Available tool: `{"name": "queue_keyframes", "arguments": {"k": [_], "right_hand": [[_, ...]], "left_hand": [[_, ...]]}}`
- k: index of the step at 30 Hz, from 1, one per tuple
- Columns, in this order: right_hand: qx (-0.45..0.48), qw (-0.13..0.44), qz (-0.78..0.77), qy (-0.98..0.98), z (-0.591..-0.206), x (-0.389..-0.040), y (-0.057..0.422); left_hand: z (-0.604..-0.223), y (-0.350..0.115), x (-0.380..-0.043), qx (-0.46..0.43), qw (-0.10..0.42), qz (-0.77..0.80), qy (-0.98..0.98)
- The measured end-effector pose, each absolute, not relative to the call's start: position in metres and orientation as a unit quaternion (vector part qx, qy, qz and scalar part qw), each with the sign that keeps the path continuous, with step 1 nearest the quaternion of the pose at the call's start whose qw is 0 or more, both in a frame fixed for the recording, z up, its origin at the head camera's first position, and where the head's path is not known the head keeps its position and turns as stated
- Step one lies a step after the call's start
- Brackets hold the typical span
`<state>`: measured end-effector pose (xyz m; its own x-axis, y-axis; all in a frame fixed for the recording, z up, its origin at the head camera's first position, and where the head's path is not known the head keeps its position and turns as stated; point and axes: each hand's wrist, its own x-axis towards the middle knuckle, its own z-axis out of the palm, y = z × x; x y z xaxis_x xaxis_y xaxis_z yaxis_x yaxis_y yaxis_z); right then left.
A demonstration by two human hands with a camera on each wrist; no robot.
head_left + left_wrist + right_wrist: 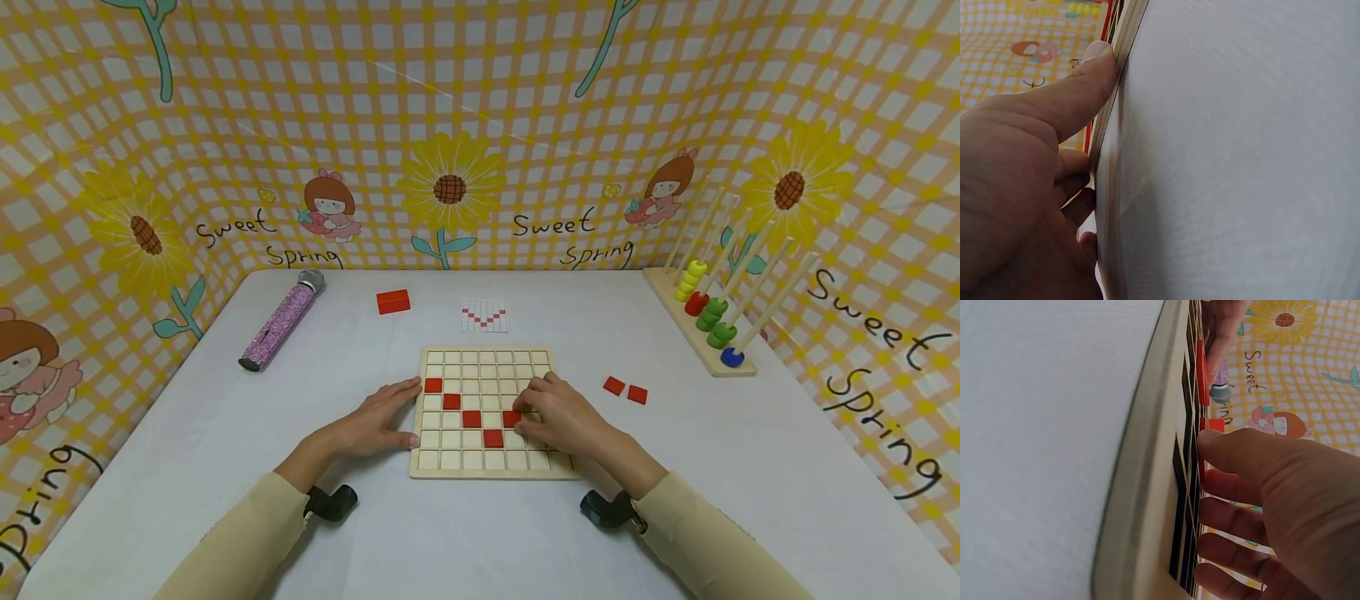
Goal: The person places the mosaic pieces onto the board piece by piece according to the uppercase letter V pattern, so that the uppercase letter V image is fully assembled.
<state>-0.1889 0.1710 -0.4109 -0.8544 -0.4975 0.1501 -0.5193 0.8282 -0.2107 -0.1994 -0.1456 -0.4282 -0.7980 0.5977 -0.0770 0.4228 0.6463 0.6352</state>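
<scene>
A wooden grid board (495,474) lies on the table with several red square tiles in its cells, running down in a slanted line from a tile (433,385) at the left to the lowest tile (492,438). My left hand (371,421) rests against the board's left edge, fingers and thumb spread; in the left wrist view its thumb (1094,69) touches the rim. Over the right part of the board, my right hand (562,417) pinches another red tile (511,418) at its cell with thumb and index finger. The right wrist view shows the thumb tip (1213,440) on that tile.
Two loose red tiles (626,390) lie right of the board. Behind it are a printed pattern card (483,317) and a red block (393,302). A glittery microphone (281,325) lies at left; a peg rack with coloured beads (701,325) stands at right.
</scene>
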Motion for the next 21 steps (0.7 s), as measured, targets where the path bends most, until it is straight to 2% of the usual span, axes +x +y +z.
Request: {"name": "queue_keyframes", "arguments": {"k": [21], "right_hand": [[0.266, 0.061, 0.141, -0.952, -0.4031, -0.1853, 0.173]], "left_hand": [[-0.4291, -0.1441, -0.2002, 0.276, 0.146, 0.309, 0.899]]}}
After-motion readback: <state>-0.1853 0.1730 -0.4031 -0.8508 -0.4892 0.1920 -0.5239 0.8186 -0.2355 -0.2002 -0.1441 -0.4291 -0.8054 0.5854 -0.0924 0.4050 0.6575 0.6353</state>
